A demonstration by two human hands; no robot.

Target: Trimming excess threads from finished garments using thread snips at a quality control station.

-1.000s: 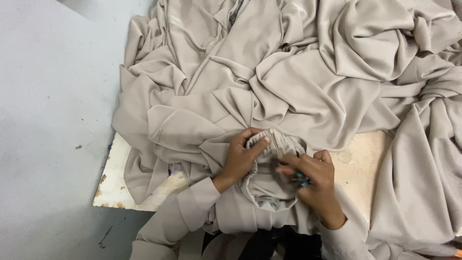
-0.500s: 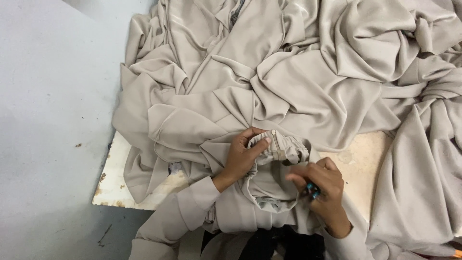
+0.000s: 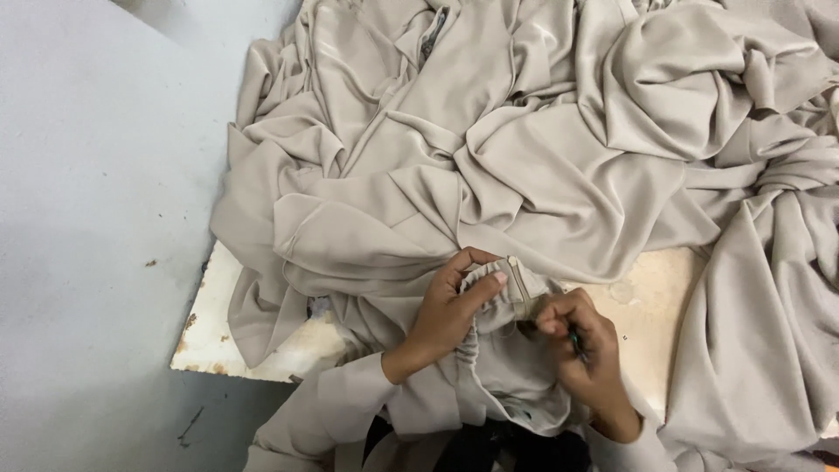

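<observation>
The left hand (image 3: 447, 308) is gripping a gathered, elasticated edge of a beige garment (image 3: 502, 288), fingers curled over the ruffled band and thumb pressing on top, so it is closed on the cloth. The right hand (image 3: 584, 354) is lying just beside that gathered edge on its right, fingers folded narrowly around a small dark tool (image 3: 577, 343) with a bluish-green part; what kind of tool it is cannot be told, as most of it is hidden in the fist. Compared with half a second ago, the right hand is coming back in toward the gathered edge after sitting a little apart from it, and its fingertips are now almost touching the band; the left hand is keeping the same hold. That suggests the work on the seam at the band is continuing, not finishing. The gathered edge is resting at the near side of a worn, cream-coloured counter (image 3: 218, 336), and beyond it a large heap of the same beige fabric (image 3: 524, 149) is spilling over the counter. Left of the counter, a grey floor (image 3: 96, 218) is showing.
</observation>
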